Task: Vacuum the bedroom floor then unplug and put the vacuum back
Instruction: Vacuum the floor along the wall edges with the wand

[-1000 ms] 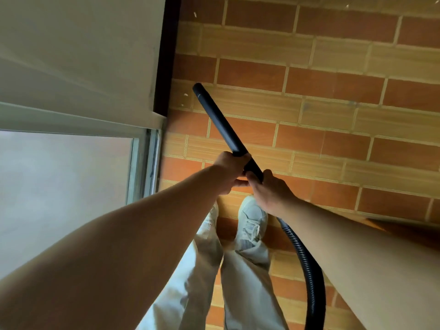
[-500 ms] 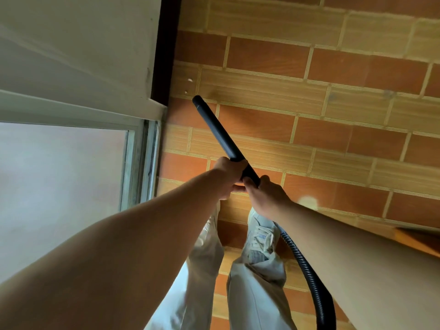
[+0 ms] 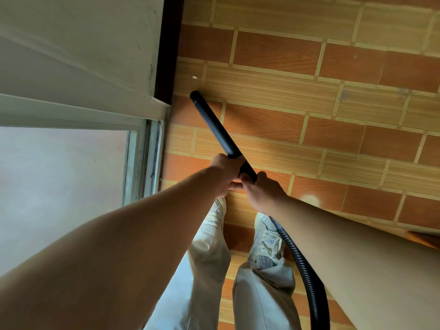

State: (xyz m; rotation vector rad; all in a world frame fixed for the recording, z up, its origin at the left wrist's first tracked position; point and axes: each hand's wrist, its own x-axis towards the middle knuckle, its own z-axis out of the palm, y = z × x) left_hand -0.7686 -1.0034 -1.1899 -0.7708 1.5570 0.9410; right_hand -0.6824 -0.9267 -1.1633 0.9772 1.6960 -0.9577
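A black vacuum wand (image 3: 215, 126) slants up and left across the brick-patterned floor (image 3: 309, 96), its tip (image 3: 194, 95) close to the dark skirting. My left hand (image 3: 226, 175) is shut around the wand's lower end. My right hand (image 3: 263, 194) grips it just behind, touching the left. A black ribbed hose (image 3: 307, 275) runs from under my right hand down past my right shoe to the frame's bottom edge. The vacuum body and plug are out of view.
A pale wall (image 3: 78, 48) with a dark skirting strip (image 3: 170, 44) lines the left side; below it stands a window or sliding-door frame (image 3: 145, 160). A small white speck (image 3: 194, 77) lies near the wand tip. My two shoes (image 3: 266, 244) stand below the hands.
The wand tip has slid forward along the skirting toward the white speck, and I have stepped forward. Both hands keep the same grip.
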